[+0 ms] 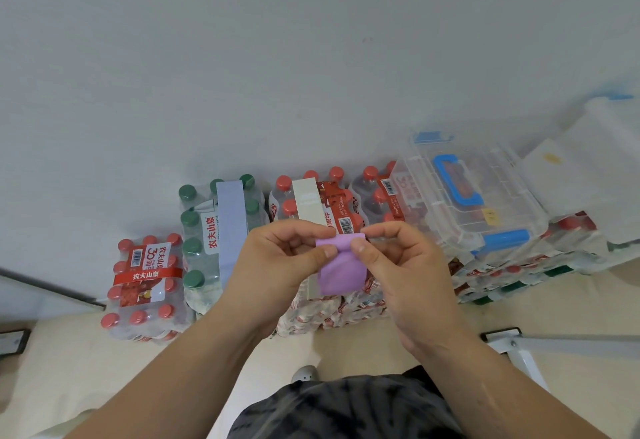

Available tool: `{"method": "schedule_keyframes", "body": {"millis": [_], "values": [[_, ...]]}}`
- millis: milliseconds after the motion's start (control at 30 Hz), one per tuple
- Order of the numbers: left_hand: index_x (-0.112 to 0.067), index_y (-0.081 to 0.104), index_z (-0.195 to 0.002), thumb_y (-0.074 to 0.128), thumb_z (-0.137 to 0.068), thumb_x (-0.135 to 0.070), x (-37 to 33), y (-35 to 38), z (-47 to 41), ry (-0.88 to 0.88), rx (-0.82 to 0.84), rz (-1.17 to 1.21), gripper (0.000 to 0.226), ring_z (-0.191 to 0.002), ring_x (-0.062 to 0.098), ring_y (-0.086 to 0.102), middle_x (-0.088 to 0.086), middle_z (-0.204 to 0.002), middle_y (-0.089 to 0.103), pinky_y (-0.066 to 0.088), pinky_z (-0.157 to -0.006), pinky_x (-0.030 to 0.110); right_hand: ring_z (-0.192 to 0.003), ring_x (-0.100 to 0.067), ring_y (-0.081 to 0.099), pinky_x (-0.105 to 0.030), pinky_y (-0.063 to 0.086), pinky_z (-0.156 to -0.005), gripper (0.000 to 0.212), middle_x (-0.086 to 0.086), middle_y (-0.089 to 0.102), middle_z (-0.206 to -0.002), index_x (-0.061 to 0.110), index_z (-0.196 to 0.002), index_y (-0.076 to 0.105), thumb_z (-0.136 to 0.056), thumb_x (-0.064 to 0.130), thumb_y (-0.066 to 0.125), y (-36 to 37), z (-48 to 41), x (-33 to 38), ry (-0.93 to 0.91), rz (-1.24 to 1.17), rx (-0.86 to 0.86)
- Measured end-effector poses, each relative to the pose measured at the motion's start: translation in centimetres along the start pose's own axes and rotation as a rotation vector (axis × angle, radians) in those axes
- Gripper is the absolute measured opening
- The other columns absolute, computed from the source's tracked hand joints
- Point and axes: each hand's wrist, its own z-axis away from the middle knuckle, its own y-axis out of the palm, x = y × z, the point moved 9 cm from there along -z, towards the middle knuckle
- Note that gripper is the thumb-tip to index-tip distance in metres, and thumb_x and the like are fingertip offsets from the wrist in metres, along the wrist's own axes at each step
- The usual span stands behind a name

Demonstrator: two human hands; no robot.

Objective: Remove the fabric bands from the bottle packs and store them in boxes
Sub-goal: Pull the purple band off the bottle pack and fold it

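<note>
While our left hand (277, 265) and right hand (405, 265) pinch the purple band (341, 274) by its top edge, it hangs free above the packs (194, 231), not yet boxed. A blue band (230, 227) and a beige band (306, 203) still wrap theirs. The box (512, 203) at right looks closed.

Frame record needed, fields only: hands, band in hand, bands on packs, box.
left hand: pinches the upper edge of the purple band
right hand: pinches the same edge, beside the left
purple band: off the packs, hanging between both hands
blue-grey band: wrapped over the green-capped pack
cream band: wrapped over the red-capped pack, lower part hidden by the hands
clear box: blue handle and latches, lying on stacked packs at right
far-left pack: red caps, no fabric band visible
</note>
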Motion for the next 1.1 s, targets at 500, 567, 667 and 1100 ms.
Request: {"method": "schedule_keyframes", "body": {"millis": [500,567,667,1100], "values": [[-0.015,0.079,-0.089,0.077,-0.067,-0.019,0.2,-0.3,0.1,-0.045,-0.002,0.089,0.022,-0.079,0.024,0.073,0.013,-0.085,0.076,0.058,-0.066,0.032,-0.078,-0.016,0.075,-0.027,0.061,-0.067,0.012,-0.002,0.077,-0.082,0.016,-0.093,0.071,-0.088,0.005,0.072,0.8,-0.1,0.4,-0.026,0.014,0.016],[-0.016,0.079,-0.088,0.077,-0.068,-0.020,0.2,-0.3,0.1,-0.051,-0.002,0.080,0.020,-0.078,0.024,0.073,0.013,-0.083,0.075,0.058,-0.064,0.030,-0.079,-0.015,0.074,-0.026,0.060,-0.067,0.015,-0.002,0.077,-0.083,0.017,-0.093,0.070,-0.088,0.003,0.072,0.8,-0.1,0.4,-0.024,0.005,0.018],[-0.023,0.081,-0.082,0.079,-0.071,-0.015,0.0,-0.5,-0.1,-0.029,-0.008,0.018,0.014,-0.073,0.017,0.069,0.004,-0.076,0.074,0.055,-0.063,0.025,-0.082,-0.018,0.076,-0.029,0.062,-0.068,0.020,-0.005,0.079,-0.086,0.018,-0.101,0.067,-0.088,0.004,0.071,1.0,0.1,0.0,0.019,-0.031,0.030],[-0.016,0.078,-0.085,0.076,-0.078,-0.005,0.0,-0.5,0.0,-0.030,-0.016,0.059,0.013,-0.068,0.013,0.068,0.004,-0.072,0.073,0.053,-0.058,0.022,-0.078,-0.014,0.074,-0.025,0.060,-0.066,0.012,-0.005,0.078,-0.084,0.017,-0.095,0.071,-0.089,0.006,0.071,1.0,0.2,-0.1,0.018,-0.033,0.016]]}}
